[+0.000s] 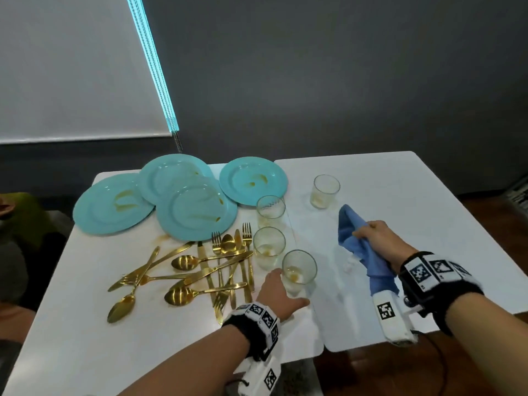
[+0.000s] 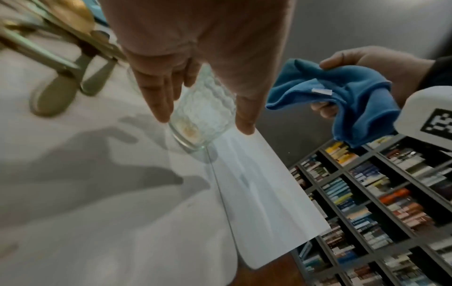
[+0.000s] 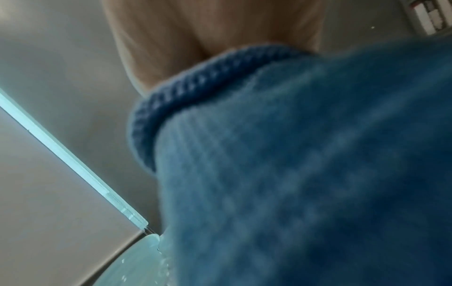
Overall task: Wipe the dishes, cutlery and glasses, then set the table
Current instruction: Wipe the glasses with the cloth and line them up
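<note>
L hand [image 1: 281,292] is nearest the work: its grip is spread and released, fingers [image 2: 156,91] straight on one side and thumb on the other of the near clear ribbed glass tumbler [image 1: 299,270], flanking it w/o closing; can't tell if skin touches glass yet. The tumbler stands upright on the white desk [image 1: 160,350], right at the seam between the two desk panels, long axis vertical, mouth pointing up, brownish residue in the base. It lies just fwd of the L palm, so L hand is clearly the closer one; the coming move likely needs only a curl of fingers round the wall, then a lift. R hand [image 1: 377,241] sits well apart to the right, grip clenched on a bunched blue microfibre cloth [image 1: 360,247], cloth hanging down toward the wrist. Farther out: two more dirty clear tumblers [image 1: 269,247] in a row behind the near one, a fourth clear tumbler [image 1: 325,190] off alone; a heap of gold cutlery [image 1: 200,270] to the left, crossing at all angles; beyond, four smeared turquoise plates [image 1: 197,212], partly overlapping. Nothing looks wiped yet, i.e. early in the task.
</note>
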`<state>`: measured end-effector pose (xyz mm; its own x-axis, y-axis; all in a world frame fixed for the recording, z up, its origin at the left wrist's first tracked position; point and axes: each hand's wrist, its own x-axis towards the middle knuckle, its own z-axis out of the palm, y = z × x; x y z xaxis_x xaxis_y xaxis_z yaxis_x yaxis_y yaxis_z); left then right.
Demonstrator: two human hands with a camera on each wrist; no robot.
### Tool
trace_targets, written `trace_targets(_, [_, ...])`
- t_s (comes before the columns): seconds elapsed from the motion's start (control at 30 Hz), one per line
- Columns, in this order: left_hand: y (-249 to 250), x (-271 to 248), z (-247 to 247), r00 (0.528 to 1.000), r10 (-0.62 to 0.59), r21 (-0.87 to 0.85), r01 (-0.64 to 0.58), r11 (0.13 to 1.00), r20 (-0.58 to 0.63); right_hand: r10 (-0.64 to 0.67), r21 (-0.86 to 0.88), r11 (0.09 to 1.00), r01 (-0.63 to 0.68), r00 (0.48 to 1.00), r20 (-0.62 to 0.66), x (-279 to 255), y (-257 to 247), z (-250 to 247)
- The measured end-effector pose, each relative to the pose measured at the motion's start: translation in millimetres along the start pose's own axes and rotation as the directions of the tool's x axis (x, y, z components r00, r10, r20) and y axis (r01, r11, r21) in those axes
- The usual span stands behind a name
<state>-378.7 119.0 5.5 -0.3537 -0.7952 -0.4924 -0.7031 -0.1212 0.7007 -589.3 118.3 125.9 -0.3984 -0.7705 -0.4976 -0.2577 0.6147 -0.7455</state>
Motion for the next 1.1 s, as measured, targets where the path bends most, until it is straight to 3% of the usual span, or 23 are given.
trace_targets(0.17, [-2,25,36,0.976,-0.120,-0.239,0.074,0.968,-0.182,0.001,-0.193,0.981,0.014,0.997,0.076,13,13,-1])
trace_targets(0.37, [5,36,46,0.928,-0.191,-0.234,0.118,0.965,-0.319,-0.035,-0.216,0.974,0.063,0.991,0.130,14,24,-1])
trace_targets(0.53, [9,45,52,0.906,-0.180,-0.220,0.099,0.970,-0.383,-0.071,-0.189,0.976,0.105,0.982,0.177,12,36,-6])
trace_targets(0.7, [19,43,53,0.943,-0.047,-0.273,-0.047,0.961,-0.331,-0.297,-0.102,0.948,0.302,0.953,0.063,8,46,-11])
trace_targets(0.73, [27,41,51,0.952,0.001,-0.264,-0.086,0.961,-0.305,-0.395,-0.166,0.901,0.401,0.916,0.066,5,48,-10])
trace_targets(0.77, [36,38,49,0.956,0.069,-0.246,-0.143,0.959,-0.286,-0.525,-0.269,0.807,0.526,0.847,0.082,3,49,-7])
trace_targets(0.83, [58,36,43,0.936,0.238,-0.176,-0.289,0.941,-0.261,-0.710,-0.507,0.487,0.711,0.660,0.243,3,52,-4])
trace_targets(0.87, [70,35,39,0.914,0.322,-0.089,-0.352,0.932,-0.248,-0.739,-0.595,0.336,0.730,0.596,0.314,4,55,-5])
trace_targets(0.9, [80,37,36,0.886,0.399,0.010,-0.409,0.913,-0.236,-0.730,-0.645,0.249,0.723,0.577,0.365,6,55,-8])
trace_targets(0.93, [87,39,33,0.859,0.457,0.075,-0.453,0.889,-0.230,-0.715,-0.688,0.199,0.698,0.583,0.385,4,50,-10])
trace_targets(0.97, [93,41,31,0.833,0.501,0.075,-0.498,0.864,-0.234,-0.668,-0.699,0.204,0.686,0.619,0.413,3,46,-10])
trace_targets(1.07, [99,48,33,0.713,0.661,0.156,-0.644,0.749,-0.235,-0.454,-0.753,0.283,0.594,0.774,0.440,10,41,-7])
trace_targets(1.1, [100,48,36,0.658,0.719,0.220,-0.684,0.695,-0.226,-0.386,-0.733,0.319,0.600,0.789,0.478,13,40,-8])
